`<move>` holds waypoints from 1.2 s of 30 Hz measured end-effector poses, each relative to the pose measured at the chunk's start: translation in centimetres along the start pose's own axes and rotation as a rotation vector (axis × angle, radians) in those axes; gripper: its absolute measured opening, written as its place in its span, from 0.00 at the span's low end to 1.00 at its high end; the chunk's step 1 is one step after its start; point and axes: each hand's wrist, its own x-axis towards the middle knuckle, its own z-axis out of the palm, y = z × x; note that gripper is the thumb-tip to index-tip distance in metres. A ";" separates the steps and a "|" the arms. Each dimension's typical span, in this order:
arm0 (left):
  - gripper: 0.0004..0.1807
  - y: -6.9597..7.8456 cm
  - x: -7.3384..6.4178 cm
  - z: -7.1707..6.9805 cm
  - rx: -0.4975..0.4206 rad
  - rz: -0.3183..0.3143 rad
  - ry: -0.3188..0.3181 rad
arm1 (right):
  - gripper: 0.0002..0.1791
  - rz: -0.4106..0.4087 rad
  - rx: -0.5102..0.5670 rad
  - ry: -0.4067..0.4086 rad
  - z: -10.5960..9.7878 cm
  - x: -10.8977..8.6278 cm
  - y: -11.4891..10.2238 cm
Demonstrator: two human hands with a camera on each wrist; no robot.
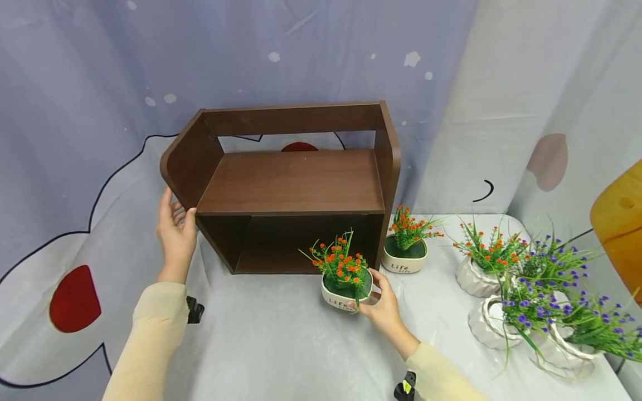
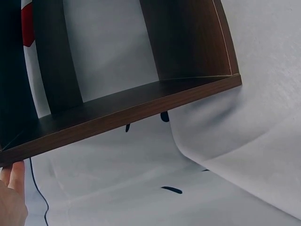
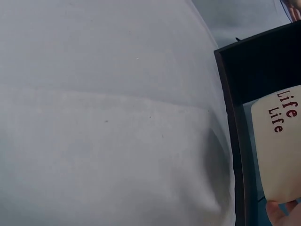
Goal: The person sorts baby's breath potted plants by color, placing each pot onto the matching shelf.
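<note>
A dark brown two-tier shelf stands against the cloth backdrop. My left hand touches its left side panel, with the thumb near the front edge and fingers along the outer face; in the left wrist view, fingertips meet the panel. My right hand grips a cream pot of orange flowers by its right side, in front of the lower compartment's right part. The pot is upright and its "Life" lettering faces outward. In the right wrist view, only some fingers show at its edge.
A matching orange-flowered pot stands just right of the shelf. Farther right are several white ribbed pots, one with orange flowers and others with purple flowers. A white cloth covers the table.
</note>
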 end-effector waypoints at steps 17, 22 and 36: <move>0.33 0.1 -0.2 -0.1 0.013 0.017 -0.005 | 0.48 -0.046 0.031 -0.073 4.1 2.5 -1.0; 0.33 0.4 -0.1 -0.2 0.016 0.023 -0.007 | 0.47 -0.060 0.044 -0.100 5.6 2.9 -1.0; 0.34 0.3 -0.1 -0.4 0.005 0.032 -0.014 | 0.47 -0.066 0.034 -0.191 9.6 4.6 -1.7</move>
